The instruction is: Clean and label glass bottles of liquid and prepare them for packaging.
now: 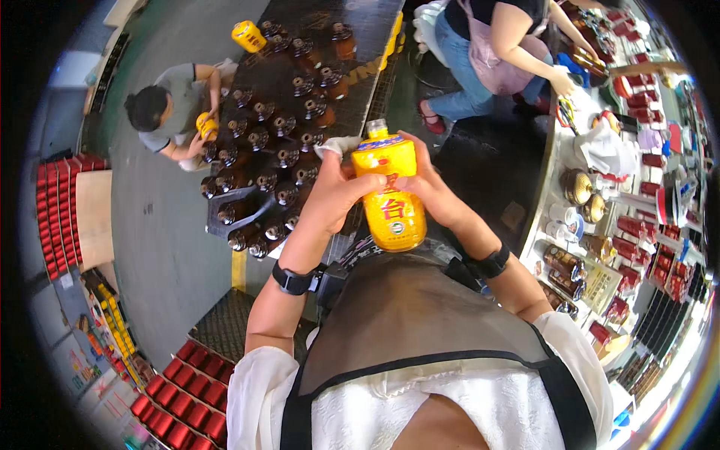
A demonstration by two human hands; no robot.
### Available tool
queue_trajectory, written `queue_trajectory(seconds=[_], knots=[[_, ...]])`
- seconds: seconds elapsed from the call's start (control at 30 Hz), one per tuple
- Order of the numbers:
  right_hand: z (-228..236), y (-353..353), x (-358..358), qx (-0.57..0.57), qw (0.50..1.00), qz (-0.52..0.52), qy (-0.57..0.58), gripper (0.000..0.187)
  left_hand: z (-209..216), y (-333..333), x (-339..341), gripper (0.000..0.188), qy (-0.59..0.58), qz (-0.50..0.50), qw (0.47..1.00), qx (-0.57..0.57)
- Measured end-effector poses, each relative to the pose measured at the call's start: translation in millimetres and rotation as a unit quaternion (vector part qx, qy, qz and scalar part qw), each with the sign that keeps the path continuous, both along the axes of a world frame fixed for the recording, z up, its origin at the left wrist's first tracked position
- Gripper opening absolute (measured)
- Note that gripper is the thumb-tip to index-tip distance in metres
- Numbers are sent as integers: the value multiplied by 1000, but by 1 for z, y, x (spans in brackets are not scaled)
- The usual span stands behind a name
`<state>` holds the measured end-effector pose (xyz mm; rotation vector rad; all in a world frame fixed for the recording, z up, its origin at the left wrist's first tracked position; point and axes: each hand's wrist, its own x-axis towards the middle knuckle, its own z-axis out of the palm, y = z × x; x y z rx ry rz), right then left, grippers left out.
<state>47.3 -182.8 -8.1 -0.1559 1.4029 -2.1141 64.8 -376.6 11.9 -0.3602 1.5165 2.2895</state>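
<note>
A yellow bottle [394, 217] with red lettering, a blue patterned shoulder and a clear neck is held upright in front of my chest. My left hand [337, 187] grips its left side, thumb across the front, with a white cloth [339, 145] at its fingers. From the other side my right hand [431, 184] clasps the bottle, its thumb also on the front. The fingers behind the bottle are hidden. Just left of my hands, many dark brown bottles [285, 159] stand on a dark table [367, 30].
Across the table at left, a person [169, 105] holds another yellow bottle [207, 126]; one more yellow bottle [248, 36] lies at the far end. A second person [495, 45] works at the crowded bench [544, 202] on the right. Red boxes [184, 394] are stacked at lower left.
</note>
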Motion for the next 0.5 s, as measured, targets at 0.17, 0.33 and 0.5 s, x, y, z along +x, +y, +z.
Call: queue_trajectory(seconds=[0.17,0.33,0.5], knots=[[-17,2,6,59,993,-19,97,106,-2,8,-5,68,1,-12,1000,-16],[-15,20,20,124,984,-59,116,113,1,31,-10,63,22,-59,997,-38],[-13,52,34,139,980,-117,82,109,5,51,-23,66,-59,-143,988,2]])
